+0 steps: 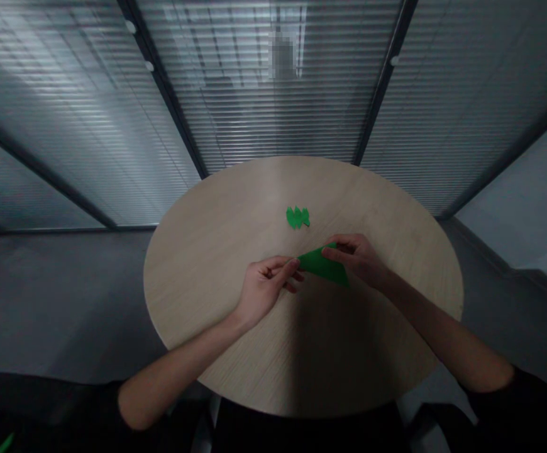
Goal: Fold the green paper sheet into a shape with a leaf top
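On my feed, L hand (265,284) pinched the green sheet (323,265) at its narrow end, R hand (361,257) its upper edge, over the desk (202,264). Looked light, thin, prob. easy to crease; I judged edges best to hold.

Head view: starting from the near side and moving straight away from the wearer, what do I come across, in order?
Table's near edge → green paper, held between left hand and right hand → small green shapes → table's far edge → blinds.
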A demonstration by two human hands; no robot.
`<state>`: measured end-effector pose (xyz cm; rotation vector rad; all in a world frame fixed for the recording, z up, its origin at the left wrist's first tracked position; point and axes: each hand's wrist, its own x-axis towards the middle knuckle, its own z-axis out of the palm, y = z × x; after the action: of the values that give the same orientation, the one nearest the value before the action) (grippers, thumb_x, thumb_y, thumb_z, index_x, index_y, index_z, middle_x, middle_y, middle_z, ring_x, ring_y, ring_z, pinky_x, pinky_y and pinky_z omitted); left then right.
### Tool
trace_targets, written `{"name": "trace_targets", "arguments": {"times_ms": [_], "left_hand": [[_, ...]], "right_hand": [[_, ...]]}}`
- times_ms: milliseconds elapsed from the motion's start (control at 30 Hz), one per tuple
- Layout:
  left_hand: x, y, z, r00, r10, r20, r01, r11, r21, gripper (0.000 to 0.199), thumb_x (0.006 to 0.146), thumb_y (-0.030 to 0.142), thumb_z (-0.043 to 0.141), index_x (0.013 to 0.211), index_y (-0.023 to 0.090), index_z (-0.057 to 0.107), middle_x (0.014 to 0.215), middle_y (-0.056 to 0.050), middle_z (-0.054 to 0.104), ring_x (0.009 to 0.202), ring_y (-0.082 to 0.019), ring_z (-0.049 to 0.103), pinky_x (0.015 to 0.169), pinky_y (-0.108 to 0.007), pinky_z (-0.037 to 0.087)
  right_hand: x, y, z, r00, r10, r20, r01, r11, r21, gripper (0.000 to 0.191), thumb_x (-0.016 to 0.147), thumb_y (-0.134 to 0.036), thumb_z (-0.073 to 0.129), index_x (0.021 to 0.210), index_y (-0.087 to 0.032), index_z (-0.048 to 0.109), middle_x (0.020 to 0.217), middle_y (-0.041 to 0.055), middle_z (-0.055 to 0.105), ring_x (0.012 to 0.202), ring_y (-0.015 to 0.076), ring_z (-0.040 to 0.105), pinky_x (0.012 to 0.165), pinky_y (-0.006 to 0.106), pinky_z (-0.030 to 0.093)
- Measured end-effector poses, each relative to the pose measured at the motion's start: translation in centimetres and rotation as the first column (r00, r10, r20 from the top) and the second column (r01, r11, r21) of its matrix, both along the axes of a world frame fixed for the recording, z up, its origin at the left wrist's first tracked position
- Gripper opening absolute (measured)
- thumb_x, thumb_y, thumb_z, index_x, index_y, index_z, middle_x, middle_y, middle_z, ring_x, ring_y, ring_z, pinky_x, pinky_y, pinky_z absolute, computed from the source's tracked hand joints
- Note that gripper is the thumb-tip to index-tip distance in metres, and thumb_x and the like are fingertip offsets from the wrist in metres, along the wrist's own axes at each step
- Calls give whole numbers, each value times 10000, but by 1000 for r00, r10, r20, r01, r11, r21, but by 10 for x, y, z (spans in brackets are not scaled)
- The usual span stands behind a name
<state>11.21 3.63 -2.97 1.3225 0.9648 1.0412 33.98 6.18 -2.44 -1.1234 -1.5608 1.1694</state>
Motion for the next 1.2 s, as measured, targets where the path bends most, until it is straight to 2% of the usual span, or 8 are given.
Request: {"name": "trace_targets", "arguments": {"times_ms": [133, 467, 933, 1200], "left_hand": [[0, -1, -1, 1000, 3, 9, -3, 1000, 1, 320, 881, 437, 730, 907, 123, 782, 732, -76, 773, 558, -129, 674, 534, -229, 589], [0, 1, -4, 998, 14, 61, -13, 1000, -26, 296, 860, 439, 748, 850, 146, 786, 718, -73, 771, 565, -136, 685, 531, -235, 586], [-1, -1, -1, 999, -20, 43, 21, 999, -24, 328, 841, 444, 770, 928, 128, 775, 692, -66, 760, 549, -140, 681, 518, -236, 580], [-1, 0, -2, 1000, -26, 14, 26, 1000, -7, 286, 869, 433, 725, 881, 151, 771, 702, -63, 758, 563, -142, 683, 540, -254, 588]], "right_hand": [[0, 0, 2, 1000, 9, -13, -9, 1000, -2, 316, 784, -493, 774, 749, -183, 726, 637, -8, 583, 568, 117, 478, 518, 251, 341], [1, 0, 0, 1000, 10, -5, -10, 1000, 6, 314, 786, -495, 778, 748, -188, 727, 625, -14, 566, 558, 115, 466, 502, 249, 324], [0, 0, 1, 1000, -26, -4, 26, 1000, 9, 309, 774, -488, 782, 743, -186, 726, 633, -11, 574, 571, 120, 475, 512, 252, 337], [1, 1, 1, 1000, -8, 12, 8, 1000, 13, 319, 782, -501, 778, 737, -190, 725, 631, -5, 583, 569, 123, 476, 504, 250, 344]]}}
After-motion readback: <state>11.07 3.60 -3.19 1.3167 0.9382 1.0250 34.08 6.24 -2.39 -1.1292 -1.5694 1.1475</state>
